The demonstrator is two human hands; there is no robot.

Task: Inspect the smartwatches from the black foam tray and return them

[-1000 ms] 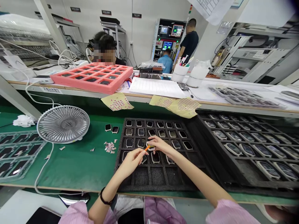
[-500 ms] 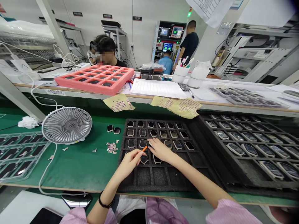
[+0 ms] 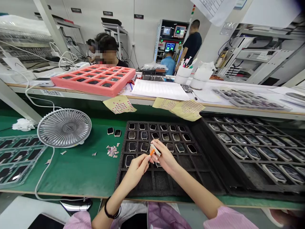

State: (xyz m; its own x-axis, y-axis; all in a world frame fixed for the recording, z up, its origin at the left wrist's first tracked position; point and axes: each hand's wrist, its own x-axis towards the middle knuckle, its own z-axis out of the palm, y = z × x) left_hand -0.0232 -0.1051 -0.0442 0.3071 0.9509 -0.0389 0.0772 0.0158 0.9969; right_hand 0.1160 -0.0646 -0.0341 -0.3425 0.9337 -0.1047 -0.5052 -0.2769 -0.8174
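My right hand grips a watch case by its edges, tilted up above the black foam tray. Between the thumb and fingers of my left hand is a small orange stick, whose tip meets or nearly meets the case; contact is hard to tell. Square watch cases with dark screens fill several rows of the tray beneath. My hands hide some of the middle pockets, and the near row of pockets holds no cases.
A white fan stands on the green mat, with small paper tabs and two watch faces to its right. Another case-filled foam tray lies at the right. Clear plastic trays sit left. A pink foam tray rests on the shelf.
My right hand has lifted a watch case out of the tray and turned it up toward me. My left hand has shifted slightly right with the orange stick, nearer to the case.
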